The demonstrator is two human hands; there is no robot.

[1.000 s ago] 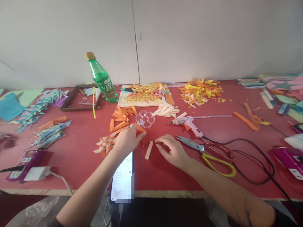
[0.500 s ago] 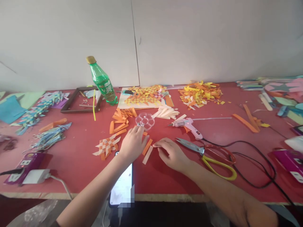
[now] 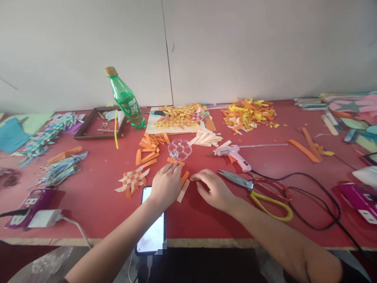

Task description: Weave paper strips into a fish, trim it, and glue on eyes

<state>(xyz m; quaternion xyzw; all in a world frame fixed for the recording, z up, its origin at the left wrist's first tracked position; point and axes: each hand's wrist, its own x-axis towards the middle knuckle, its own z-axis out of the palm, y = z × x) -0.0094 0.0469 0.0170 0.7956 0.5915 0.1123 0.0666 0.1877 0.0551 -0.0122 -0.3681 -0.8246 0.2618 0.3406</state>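
Observation:
My left hand (image 3: 166, 181) is palm down over the red table, its fingertips by an orange strip (image 3: 175, 161); what lies under the fingers is hidden. Just beyond it sits a clear flower-shaped tray (image 3: 183, 150) with small beads in one compartment. My right hand (image 3: 212, 188) rests with curled fingers, its fingertips near the upper end of a pale strip (image 3: 183, 191); whether they pinch anything is too small to tell. Between the hands another orange strip (image 3: 185, 177) lies beside the pale one. Left of my left hand are woven orange-and-white paper fish (image 3: 132, 179).
A phone (image 3: 151, 232) lies under my left wrist. Scissors (image 3: 240, 181) and a pink glue gun (image 3: 235, 153) with its black cord lie to the right. Farther back stand a green bottle (image 3: 128, 100), a dark frame (image 3: 85, 129) and orange-yellow paper piles (image 3: 250, 114).
My left hand has drawn back from the bead tray toward me, uncovering its beads and the orange strip. My right hand has barely moved.

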